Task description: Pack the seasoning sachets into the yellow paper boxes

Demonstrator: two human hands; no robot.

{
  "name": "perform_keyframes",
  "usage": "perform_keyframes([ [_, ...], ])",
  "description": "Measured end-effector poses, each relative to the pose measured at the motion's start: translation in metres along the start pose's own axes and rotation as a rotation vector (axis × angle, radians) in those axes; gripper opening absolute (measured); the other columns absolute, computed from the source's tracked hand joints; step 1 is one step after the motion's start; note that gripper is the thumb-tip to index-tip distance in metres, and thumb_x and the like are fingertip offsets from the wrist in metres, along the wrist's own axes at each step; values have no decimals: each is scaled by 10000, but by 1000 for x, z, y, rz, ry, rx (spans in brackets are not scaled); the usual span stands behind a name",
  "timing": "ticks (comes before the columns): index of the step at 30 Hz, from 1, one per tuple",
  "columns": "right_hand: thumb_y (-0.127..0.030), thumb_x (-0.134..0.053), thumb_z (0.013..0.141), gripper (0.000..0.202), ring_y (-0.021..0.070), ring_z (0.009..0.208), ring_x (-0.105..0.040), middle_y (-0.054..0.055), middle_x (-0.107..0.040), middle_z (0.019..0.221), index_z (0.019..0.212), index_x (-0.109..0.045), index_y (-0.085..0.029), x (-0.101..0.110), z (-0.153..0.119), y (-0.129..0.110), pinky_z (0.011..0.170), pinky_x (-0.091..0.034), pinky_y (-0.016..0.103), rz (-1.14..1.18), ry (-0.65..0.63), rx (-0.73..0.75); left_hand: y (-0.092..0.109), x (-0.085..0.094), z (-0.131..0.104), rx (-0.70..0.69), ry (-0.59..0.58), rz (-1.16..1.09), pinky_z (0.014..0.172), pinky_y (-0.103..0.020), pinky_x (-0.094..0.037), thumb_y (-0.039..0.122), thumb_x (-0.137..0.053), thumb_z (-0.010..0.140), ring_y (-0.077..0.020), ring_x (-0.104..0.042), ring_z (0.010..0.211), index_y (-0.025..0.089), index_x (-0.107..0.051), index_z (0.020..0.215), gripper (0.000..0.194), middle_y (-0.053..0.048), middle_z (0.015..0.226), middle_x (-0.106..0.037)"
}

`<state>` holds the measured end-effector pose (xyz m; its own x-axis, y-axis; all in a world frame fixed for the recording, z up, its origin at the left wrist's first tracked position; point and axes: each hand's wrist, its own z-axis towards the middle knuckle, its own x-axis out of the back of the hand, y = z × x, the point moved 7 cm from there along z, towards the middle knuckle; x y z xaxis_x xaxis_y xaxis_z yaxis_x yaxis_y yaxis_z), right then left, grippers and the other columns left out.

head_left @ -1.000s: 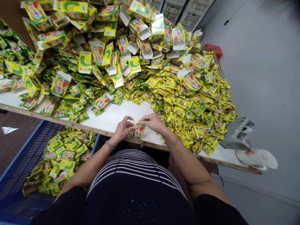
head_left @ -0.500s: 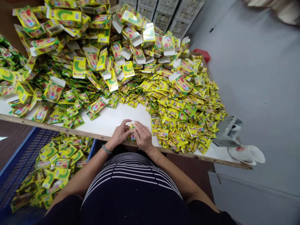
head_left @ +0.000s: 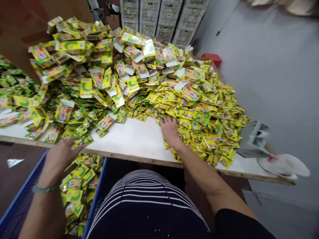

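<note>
The right hand lies palm down with its fingers spread on the near edge of a heap of small yellow sachets that covers the right part of the white bench; its grip is wide and flat, resting on the sachets and closed on none of them. The left hand is held out over the front edge of the bench at the left, above a blue crate that stands below the bench and holds printed yellow-and-green boxes. The back of this hand faces the camera and its fingers point toward the loose green sachets near the bench edge; whether it holds anything I cannot tell, since the palm is hidden and the hand is blurred. A green bracelet sits on the left wrist. Behind the bare strip of bench, a tall pile of open cartons with white flaps stretches across the back. At the far right end of the bench stand a grey tape dispenser and, just beside it, a white cup lying on its side. Stacked pale crates stand against the wall beyond the bench.
</note>
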<state>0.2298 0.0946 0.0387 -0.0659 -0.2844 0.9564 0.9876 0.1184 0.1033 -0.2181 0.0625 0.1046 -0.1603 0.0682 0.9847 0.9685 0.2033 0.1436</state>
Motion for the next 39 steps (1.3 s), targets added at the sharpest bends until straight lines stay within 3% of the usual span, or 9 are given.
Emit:
perform_keyframes([
  [7, -44, -432, 886, 265, 260, 820, -584, 156, -698, 837, 823, -680, -112, 1, -3, 2, 783, -364, 371, 20, 56, 16, 70, -49, 55, -27, 129, -29, 819, -351, -465, 468, -510, 891, -325, -649, 1042, 146, -625, 1230, 482, -170, 1106, -714],
  [12, -106, -493, 840, 190, 223, 808, -642, 90, -727, 841, 826, -671, -173, 16, -24, 8, 785, -439, 337, 437, 104, -141, 110, -79, 78, -72, 68, -78, 830, -379, -464, 395, -578, 863, -350, -649, 1046, 149, -597, 1266, 473, -178, 1059, -723],
  [15, -237, -550, 840, 139, 200, 737, -658, 52, -734, 834, 880, -676, -195, 5, -33, 14, 702, -491, 309, 831, 64, -333, 132, -96, 70, -109, -32, -161, 833, -367, -468, 339, -598, 854, -322, -663, 1016, 181, -567, 1303, 477, -132, 1012, -737],
  [18, -277, -583, 825, 165, 199, 729, -676, 55, -743, 857, 922, -684, -190, -16, -39, 6, 679, -512, 309, 1016, -62, -419, 151, -99, 57, -94, 38, -181, 882, -378, -462, 391, -583, 874, -330, -634, 1090, 141, -536, 1318, 511, -172, 1122, -697],
  [22, -195, -569, 834, 195, 218, 792, -693, 68, -748, 849, 981, -695, -178, -36, -46, -13, 779, -504, 342, 869, -210, -398, 170, -100, 52, 0, 57, -168, 914, -404, -459, 521, -647, 821, -368, -605, 1130, 65, -527, 1249, 637, -243, 1165, -650],
  [27, -398, -659, 854, 391, 272, 1002, -620, 134, -697, 1058, 1156, -629, -153, -25, -46, -34, 902, -455, 387, 582, -119, -299, 185, -105, 54, -9, -116, -144, 896, -376, -475, 469, -772, 714, -352, -604, 1146, 69, -493, 1241, 718, -235, 1215, -624],
  [31, -477, -759, 758, 379, 287, 1003, -560, 142, -642, 1029, 943, -639, -169, -32, -49, -50, 864, -441, 382, 434, -233, -267, 186, -114, 36, -106, -233, -78, 876, -353, -478, 490, -768, 690, -330, -618, 1123, 89, -523, 1212, 703, -206, 1199, -634],
  [34, -423, -771, 744, 301, 241, 892, -559, 72, -623, 893, 800, -567, -208, -38, -53, -57, 769, -426, 328, 500, -278, -271, 185, -125, 18, -156, -319, -82, 831, -336, -480, 496, -798, 629, -324, -627, 1085, 107, -570, 1134, 677, -196, 1173, -638],
  [39, -386, -731, 742, 274, 169, 649, -515, -31, -559, 690, 809, -509, -240, -39, -58, -51, 622, -362, 277, 835, -226, -365, 186, -131, -1, -256, -288, -254, 726, -312, -450, 422, -736, 720, -297, -661, 935, 157, -595, 1059, 453, -155, 1001, -691],
])
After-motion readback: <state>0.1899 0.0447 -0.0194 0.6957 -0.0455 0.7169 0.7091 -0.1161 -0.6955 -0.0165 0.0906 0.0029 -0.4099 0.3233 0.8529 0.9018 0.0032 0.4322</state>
